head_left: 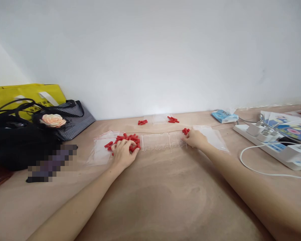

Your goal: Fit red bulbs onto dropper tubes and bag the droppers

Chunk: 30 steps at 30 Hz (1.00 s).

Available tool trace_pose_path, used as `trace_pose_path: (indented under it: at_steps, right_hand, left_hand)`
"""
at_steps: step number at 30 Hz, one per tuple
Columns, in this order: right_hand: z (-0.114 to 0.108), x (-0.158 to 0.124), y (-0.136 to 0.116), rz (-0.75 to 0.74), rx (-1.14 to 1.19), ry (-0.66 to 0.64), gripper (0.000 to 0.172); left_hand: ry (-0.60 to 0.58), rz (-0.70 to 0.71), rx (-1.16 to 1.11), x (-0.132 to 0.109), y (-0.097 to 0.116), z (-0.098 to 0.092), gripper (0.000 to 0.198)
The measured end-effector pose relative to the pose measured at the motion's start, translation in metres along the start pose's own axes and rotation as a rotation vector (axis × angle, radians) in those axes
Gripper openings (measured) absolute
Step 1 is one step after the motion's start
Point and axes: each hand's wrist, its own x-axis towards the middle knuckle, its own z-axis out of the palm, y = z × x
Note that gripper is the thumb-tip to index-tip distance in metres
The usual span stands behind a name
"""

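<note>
My left hand (122,152) lies curled over a pile of small red capsule-shaped pieces (126,138) on a clear plastic bag (100,150). Its fingers are bent into the pile. My right hand (194,138) rests at the right end of a strip of thin clear plastic pins (160,141), with fingers pinched on a few red pieces (186,131). The strip lies flat on the tan table between both hands.
Farther back lie another clear pin strip (160,118) and two small red clusters (142,122) (173,119). Black and striped bags (72,122) and a yellow bag (27,95) stand left. A white power strip (273,144), cable and tissue pack (224,115) sit right.
</note>
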Motion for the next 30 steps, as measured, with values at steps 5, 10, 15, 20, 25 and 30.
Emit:
trace_pose_path:
  at_steps: [5, 10, 15, 20, 25, 30]
  right_hand:
    - [0.0, 0.001, 0.0, 0.025, -0.01, -0.037, 0.028]
    - [0.0, 0.003, -0.001, 0.064, -0.001, -0.059, 0.027]
    - [0.0, -0.001, -0.003, 0.067, 0.034, -0.041, 0.022]
    - [-0.006, -0.006, -0.008, 0.012, 0.096, 0.035, 0.026]
    - [0.0, -0.022, -0.013, -0.282, 0.276, 0.275, 0.019]
    - [0.02, -0.057, -0.01, -0.775, 0.334, 0.261, 0.012]
  left_hand:
    - [-0.044, 0.077, 0.017, 0.005, -0.006, 0.003, 0.02]
    - [0.01, 0.154, 0.029, 0.006, -0.005, 0.01, 0.018]
    - [0.123, 0.162, -0.012, 0.005, -0.004, 0.012, 0.014]
    - [0.224, 0.206, -0.244, -0.004, 0.005, 0.001, 0.014]
    - [-0.104, 0.524, -0.515, -0.02, 0.018, -0.009, 0.016]
    - [-0.312, 0.579, -0.563, -0.026, 0.022, -0.013, 0.017]
